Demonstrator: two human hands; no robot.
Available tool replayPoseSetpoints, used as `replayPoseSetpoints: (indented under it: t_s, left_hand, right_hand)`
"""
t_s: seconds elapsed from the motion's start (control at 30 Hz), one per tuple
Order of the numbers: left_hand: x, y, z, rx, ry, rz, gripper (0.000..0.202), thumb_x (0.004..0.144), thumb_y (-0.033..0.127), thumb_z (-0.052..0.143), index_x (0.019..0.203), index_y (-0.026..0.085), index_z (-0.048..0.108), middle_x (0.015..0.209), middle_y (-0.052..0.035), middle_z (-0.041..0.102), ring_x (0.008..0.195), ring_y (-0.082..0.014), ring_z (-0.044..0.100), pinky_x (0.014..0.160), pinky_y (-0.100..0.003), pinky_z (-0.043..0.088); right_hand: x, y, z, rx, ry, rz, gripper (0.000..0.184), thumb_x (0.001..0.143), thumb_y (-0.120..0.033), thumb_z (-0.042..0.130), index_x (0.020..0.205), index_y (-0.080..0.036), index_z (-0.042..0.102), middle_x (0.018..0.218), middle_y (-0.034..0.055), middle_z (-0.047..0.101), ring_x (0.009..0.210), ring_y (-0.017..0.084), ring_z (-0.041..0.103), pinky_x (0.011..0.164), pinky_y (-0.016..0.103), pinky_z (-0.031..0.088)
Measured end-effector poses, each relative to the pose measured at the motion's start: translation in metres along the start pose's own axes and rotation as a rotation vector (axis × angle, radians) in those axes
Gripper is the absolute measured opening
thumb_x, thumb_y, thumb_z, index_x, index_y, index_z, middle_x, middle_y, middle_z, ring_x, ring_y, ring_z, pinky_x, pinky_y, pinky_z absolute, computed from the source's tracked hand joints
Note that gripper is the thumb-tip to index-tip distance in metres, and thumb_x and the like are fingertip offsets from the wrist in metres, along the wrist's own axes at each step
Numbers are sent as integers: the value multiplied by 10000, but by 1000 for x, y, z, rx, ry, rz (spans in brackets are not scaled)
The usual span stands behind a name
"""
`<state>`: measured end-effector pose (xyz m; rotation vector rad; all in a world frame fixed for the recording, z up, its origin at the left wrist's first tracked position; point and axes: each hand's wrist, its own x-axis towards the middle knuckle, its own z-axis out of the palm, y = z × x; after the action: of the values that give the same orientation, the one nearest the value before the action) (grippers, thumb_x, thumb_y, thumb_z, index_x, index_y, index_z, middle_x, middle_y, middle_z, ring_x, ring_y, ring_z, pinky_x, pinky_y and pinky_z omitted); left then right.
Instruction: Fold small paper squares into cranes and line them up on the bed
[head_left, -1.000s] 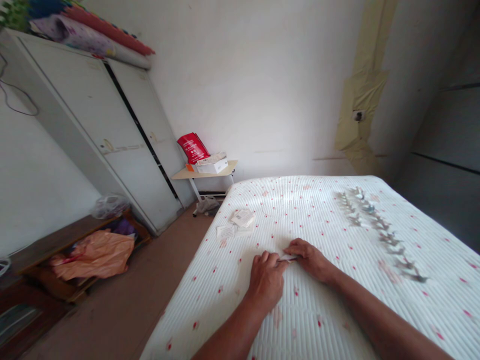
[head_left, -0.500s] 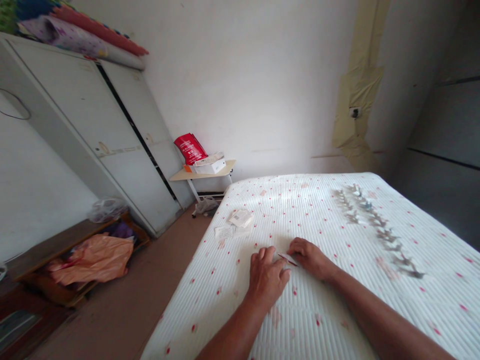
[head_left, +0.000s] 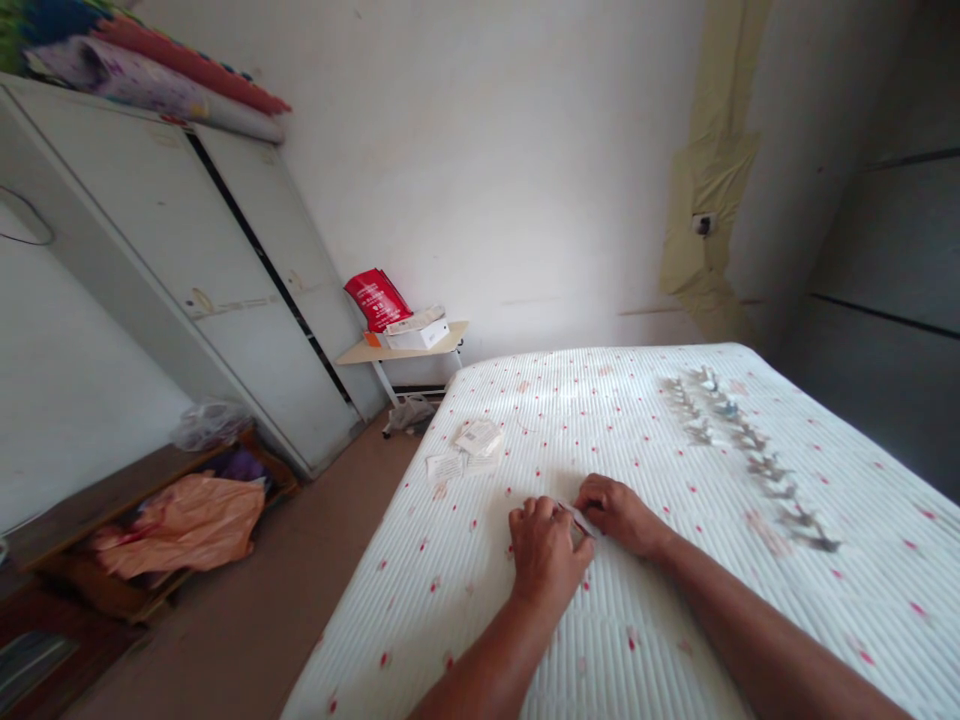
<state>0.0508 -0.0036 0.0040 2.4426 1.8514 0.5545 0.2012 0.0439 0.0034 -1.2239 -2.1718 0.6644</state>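
Observation:
A small piece of folded paper, pale with a dark reddish edge, is low over the bed between my two hands. My left hand is closed around its near left side, thumb and fingers curled over it. At the paper's far right edge, my right hand pinches with bent fingers. My fingers cover much of the paper, so its exact shape is hidden. Beyond my left hand lies a loose pile of printed paper squares. To the right, small folded paper figures, resembling cranes, stand in uneven rows.
The bed has a white ribbed cover with red spots. Behind its left corner stands a small table carrying a red bag and a white box. A grey cabinet and a low wooden shelf line the left.
My left hand has shifted slightly right and curled more around the folded paper, closer to my right hand. My right hand stays nearly in place. The view has shifted slightly.

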Motion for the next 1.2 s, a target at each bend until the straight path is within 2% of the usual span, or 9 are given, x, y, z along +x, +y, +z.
replayPoseSetpoints:
  t_s: [0.2,0.33,0.47,0.6,0.73,0.9,1.07,1.2]
  left_hand:
    - [0,-5,-3,-22,-33,23,247,723,231,548,959,221,622,937,-46,554,942,-218,452,802,-371,351]
    - [2,-13,-5,-45,-66,68,316,708,138,508,990,229,619,940,-45,553,935,-201,452,810,-342,365]
    - [6,-23,-4,-83,-55,127,347,691,93,501,983,229,632,902,-35,560,906,-181,455,804,-315,374]
    - [9,-32,-2,-112,-21,178,352,683,49,496,934,239,655,867,-20,562,884,-163,455,814,-303,372]
    - [10,-37,-2,-119,-17,190,350,725,50,472,931,252,670,877,-34,565,890,-174,457,814,-324,377]
    - [8,-36,-3,-110,-21,197,335,745,61,460,918,244,680,836,-45,558,865,-179,459,794,-332,378]
    - [9,-35,-1,-99,2,170,208,762,155,510,846,229,685,813,-39,553,868,-181,464,791,-325,368]
    - [11,-36,3,-117,37,163,184,776,160,517,806,224,687,782,-28,559,835,-167,469,781,-307,362]
  right_hand:
    - [-1,-1,-1,-16,-1,-20,202,697,-48,449,657,-165,609,730,20,561,715,124,529,675,223,407]
    - [-3,2,0,38,33,-45,195,721,-68,462,725,-175,626,773,28,576,759,138,539,711,246,423]
    - [-4,1,0,114,75,-120,194,760,-94,483,809,-185,648,877,51,597,860,160,545,780,280,432]
    - [-4,-1,0,72,27,-167,191,775,-110,500,820,-202,661,888,43,619,872,158,542,792,283,425]
    - [-3,1,4,-35,2,-207,196,792,-127,489,791,-209,667,817,32,626,822,154,540,766,282,419]
    - [-3,3,7,-104,8,-242,200,787,-125,497,795,-210,678,856,46,612,815,153,540,732,265,422]
    - [-2,3,9,-177,2,-261,190,808,-152,505,773,-207,684,831,54,603,802,155,540,723,255,414]
    - [-1,3,10,-211,3,-272,213,831,-171,486,754,-199,683,806,56,593,779,154,536,701,251,409]
